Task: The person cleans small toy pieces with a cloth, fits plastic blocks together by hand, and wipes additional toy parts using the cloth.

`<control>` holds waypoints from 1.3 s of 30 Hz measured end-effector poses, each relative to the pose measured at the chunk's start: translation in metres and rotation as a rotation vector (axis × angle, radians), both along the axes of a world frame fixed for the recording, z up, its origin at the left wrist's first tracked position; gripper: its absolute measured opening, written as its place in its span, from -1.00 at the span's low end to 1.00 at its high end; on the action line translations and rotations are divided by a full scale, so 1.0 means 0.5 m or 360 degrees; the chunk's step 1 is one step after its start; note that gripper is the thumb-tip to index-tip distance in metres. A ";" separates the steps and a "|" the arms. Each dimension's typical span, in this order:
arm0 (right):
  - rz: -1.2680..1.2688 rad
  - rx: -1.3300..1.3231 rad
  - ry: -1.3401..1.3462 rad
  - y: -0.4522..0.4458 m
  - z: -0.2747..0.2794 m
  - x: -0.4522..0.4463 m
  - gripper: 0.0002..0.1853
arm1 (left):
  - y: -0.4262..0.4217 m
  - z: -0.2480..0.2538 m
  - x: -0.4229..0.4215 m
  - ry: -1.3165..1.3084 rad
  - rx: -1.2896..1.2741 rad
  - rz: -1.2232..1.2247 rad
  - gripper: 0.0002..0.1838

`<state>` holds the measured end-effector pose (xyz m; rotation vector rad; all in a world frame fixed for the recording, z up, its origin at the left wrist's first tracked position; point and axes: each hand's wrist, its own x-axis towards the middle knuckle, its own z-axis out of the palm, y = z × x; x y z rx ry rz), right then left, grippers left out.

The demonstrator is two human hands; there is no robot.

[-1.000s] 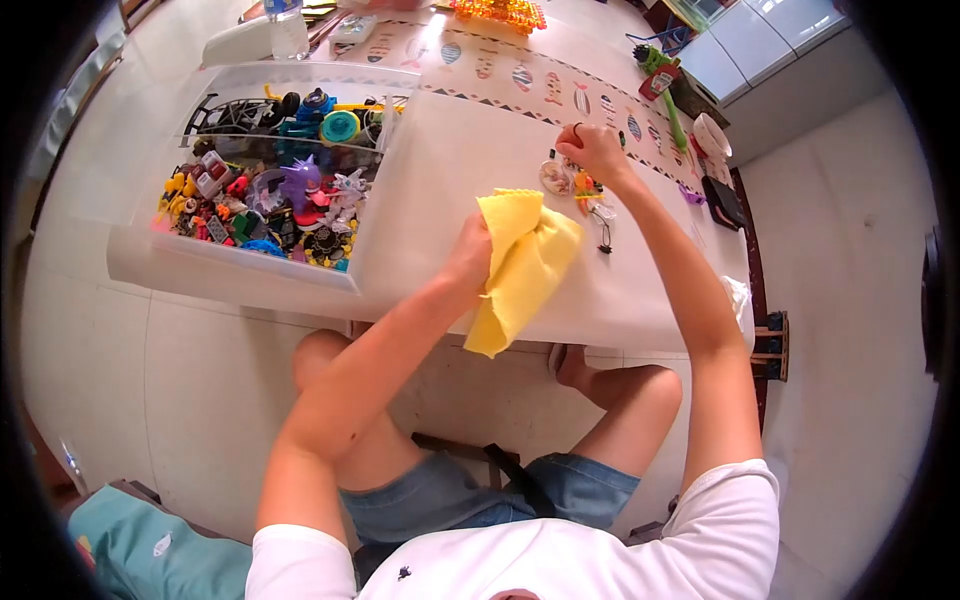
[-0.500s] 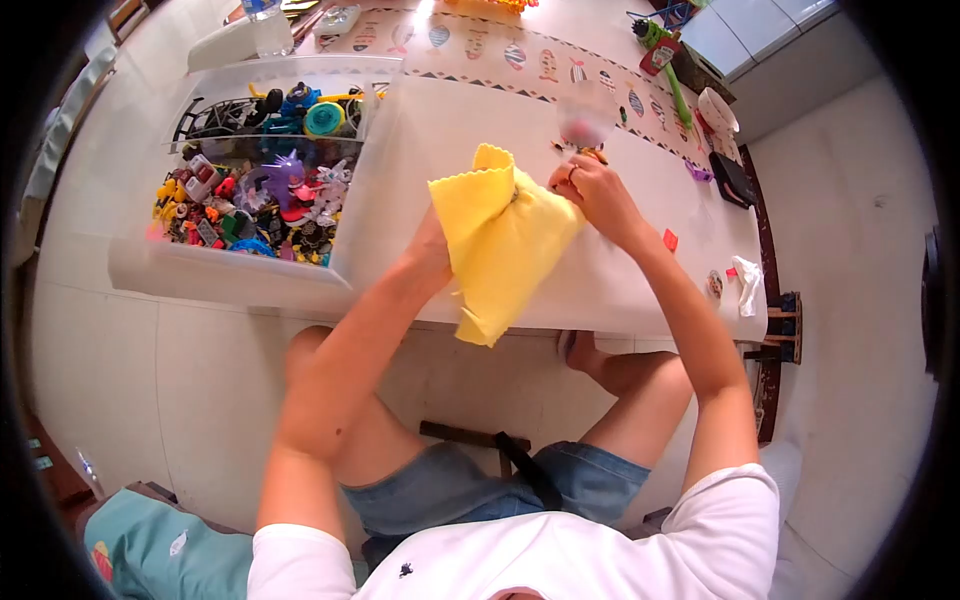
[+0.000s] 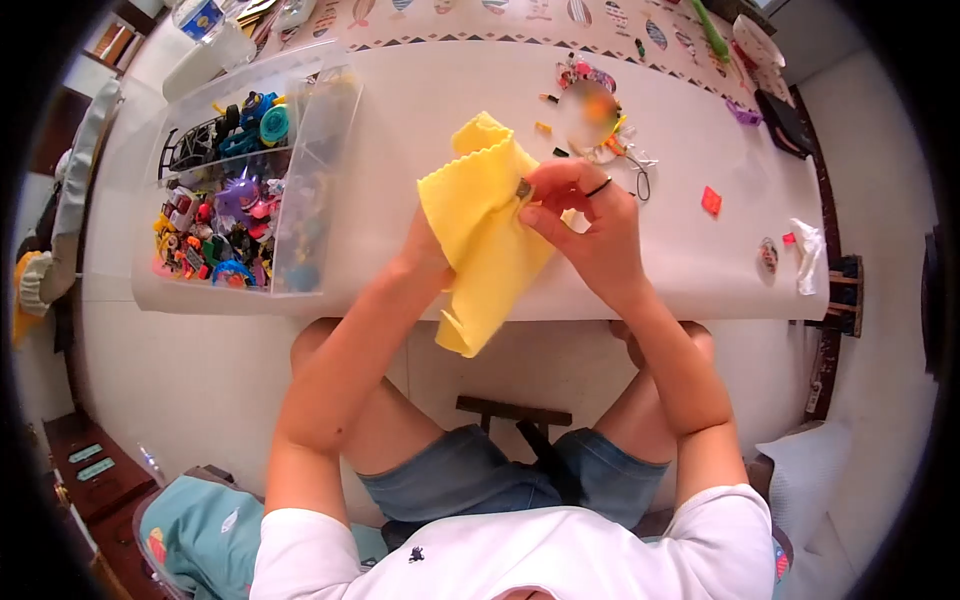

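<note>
A yellow cloth (image 3: 485, 210) with a zigzag-cut edge hangs bunched above the table's front edge. My left hand (image 3: 427, 243) grips it from behind, its fingers mostly hidden by the fabric. On the cloth's front sits a small dark grey piece (image 3: 523, 189), too small to name. My right hand (image 3: 592, 228), with a dark ring on one finger, is closed with thumb and fingertips at this piece.
At the left stands a clear plastic box (image 3: 310, 190) filled with small toys (image 3: 215, 225). Small colourful trinkets (image 3: 600, 115) lie beyond my hands, partly blurred. A red square (image 3: 711, 201), a crumpled white wrapper (image 3: 808, 257) and a black case (image 3: 784, 122) are to the right.
My right hand has come from the trinkets beyond the cloth to the small grey piece on it. My left hand still holds the cloth. The view has shifted.
</note>
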<state>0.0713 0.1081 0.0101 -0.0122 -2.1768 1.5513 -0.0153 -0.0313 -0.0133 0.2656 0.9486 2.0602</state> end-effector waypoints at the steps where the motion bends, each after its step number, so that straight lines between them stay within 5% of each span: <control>1: 0.0027 -0.0045 -0.0010 0.003 0.003 -0.001 -0.74 | 0.006 0.001 0.002 0.0024 0.0009 0.0002 -0.67; 9: 0.0193 -0.0413 -0.0095 0.023 0.036 0.012 -0.77 | 0.029 -0.001 0.023 -0.0088 -0.0102 -0.0005 -0.59; 15: -0.0081 0.0230 0.0177 0.037 0.035 0.019 -0.84 | 0.025 -0.016 0.016 0.0166 -0.0246 -0.0121 -0.49; 24: -0.0182 0.0487 0.0285 0.026 0.044 0.019 -0.83 | 0.020 -0.005 0.016 0.0024 -0.0035 -0.0155 -0.62; 30: -0.0116 0.0294 0.0168 0.027 0.028 0.017 -0.85 | 0.027 -0.002 0.018 -0.0056 -0.0017 -0.0182 -0.62; 36: -0.0004 -0.0604 0.0147 0.039 0.031 0.021 -0.85 | 0.028 -0.007 0.017 -0.0213 0.0039 -0.0146 -0.63; 39: 0.0075 -0.0351 0.0075 0.000 0.098 -0.005 -0.83 | 0.033 0.017 0.020 -0.0130 -0.0008 -0.0142 -0.63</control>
